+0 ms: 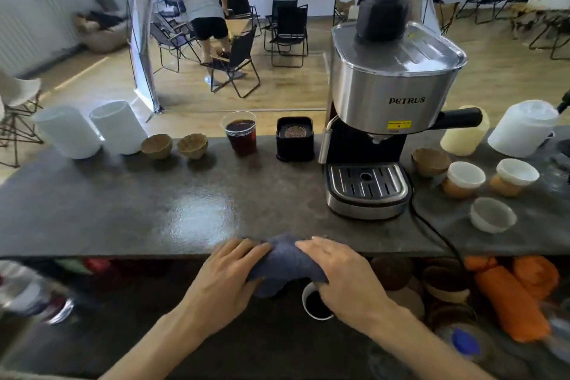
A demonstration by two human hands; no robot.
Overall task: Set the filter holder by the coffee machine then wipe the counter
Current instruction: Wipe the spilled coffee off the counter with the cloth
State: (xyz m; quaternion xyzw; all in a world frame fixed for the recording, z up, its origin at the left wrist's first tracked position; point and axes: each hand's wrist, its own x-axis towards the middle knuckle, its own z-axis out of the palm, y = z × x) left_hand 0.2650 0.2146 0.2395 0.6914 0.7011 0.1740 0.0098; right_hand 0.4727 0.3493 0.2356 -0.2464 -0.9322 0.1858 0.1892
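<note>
The black filter holder [294,139] with a round metal mesh on top stands on the dark counter [154,207], just left of the steel coffee machine [391,95]. A crumpled blue-grey cloth [285,259] lies over the counter's near edge. My left hand [228,271] holds its left side and my right hand [342,274] holds its right side. On both hands the fingers lie over the cloth and the thumbs tuck under it.
A plastic cup of dark drink [240,136], two brown paper cups [174,145] and two white cylinders [92,129] line the far edge. Small bowls [492,214] and jars sit right of the machine, whose black cable [431,225] runs over the near edge. A cup of coffee [317,305] stands below.
</note>
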